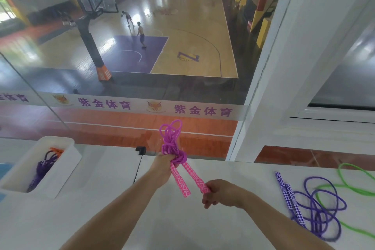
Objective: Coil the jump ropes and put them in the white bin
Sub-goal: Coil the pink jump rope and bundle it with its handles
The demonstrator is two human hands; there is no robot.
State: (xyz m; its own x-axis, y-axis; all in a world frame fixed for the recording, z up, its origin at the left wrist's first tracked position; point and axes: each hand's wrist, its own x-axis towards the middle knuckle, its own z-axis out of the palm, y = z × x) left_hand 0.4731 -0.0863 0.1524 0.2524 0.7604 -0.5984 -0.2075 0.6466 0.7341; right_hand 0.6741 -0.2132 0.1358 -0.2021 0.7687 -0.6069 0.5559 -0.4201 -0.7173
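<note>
Surface [182, 219] white, carries everything. White bin [69, 160] far left of the pink rope, w/ purple rope [41, 170] and orange handle [56, 151] inside. Loose purple rope [316, 209] + green rope [357, 186] right of it, overlapping. Pink rope [172, 142] coiled, knotted, held above surface. Left hand [164, 165] grip curled round the knot; right hand [221, 193] grip pinching one handle's end.

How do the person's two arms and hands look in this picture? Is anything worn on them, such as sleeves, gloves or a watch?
Both forearms are bare as far as the picture shows, with no sleeve in view. The left hand and the right hand wear no gloves. No watch, bracelet or ring is visible on the sides that the camera sees.
</note>
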